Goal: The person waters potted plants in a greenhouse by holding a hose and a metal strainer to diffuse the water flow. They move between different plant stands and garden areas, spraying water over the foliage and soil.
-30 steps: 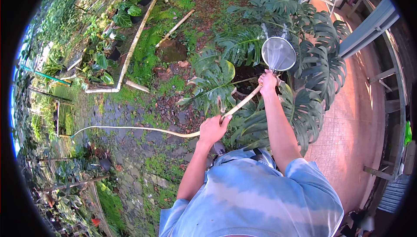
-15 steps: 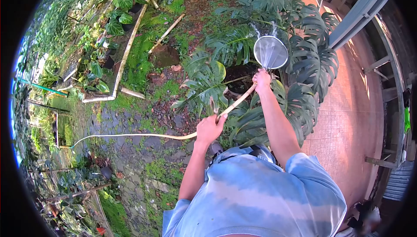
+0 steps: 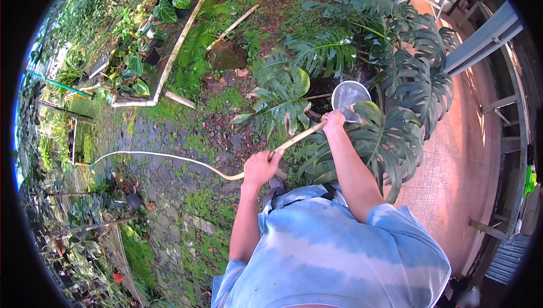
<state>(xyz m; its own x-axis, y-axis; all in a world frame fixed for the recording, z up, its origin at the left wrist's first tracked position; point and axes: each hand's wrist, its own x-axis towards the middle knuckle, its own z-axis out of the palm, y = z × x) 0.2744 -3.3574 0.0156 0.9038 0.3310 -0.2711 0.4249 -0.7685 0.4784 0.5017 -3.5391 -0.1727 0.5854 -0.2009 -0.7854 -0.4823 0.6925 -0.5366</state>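
A pale yellow garden hose (image 3: 301, 137) slants across the middle of the head view and trails away to the left over the ground. My left hand (image 3: 259, 168) is wrapped around it, thumb along the top. Farther up, my right hand (image 3: 334, 120) is closed around the hose near its end. Just beyond that hand is a round mesh spray head (image 3: 348, 94), tilted down among monstera leaves (image 3: 390, 130). One leaf overlaps the head's lower right edge. A dark plant pot (image 3: 322, 90) lies partly hidden behind the foliage.
Mossy, stony ground (image 3: 220, 104) spreads ahead and left. A pale pole frame (image 3: 167, 73) borders potted plants at the upper left. On the right are a tiled floor (image 3: 441, 166), a grey-blue post (image 3: 483, 39) and a wooden rack (image 3: 492, 226).
The spray head and my right hand have moved down, closer to my body, and the head is now lower among the leaves. Water spray visible earlier no longer shows clearly. Both hands keep their hold.
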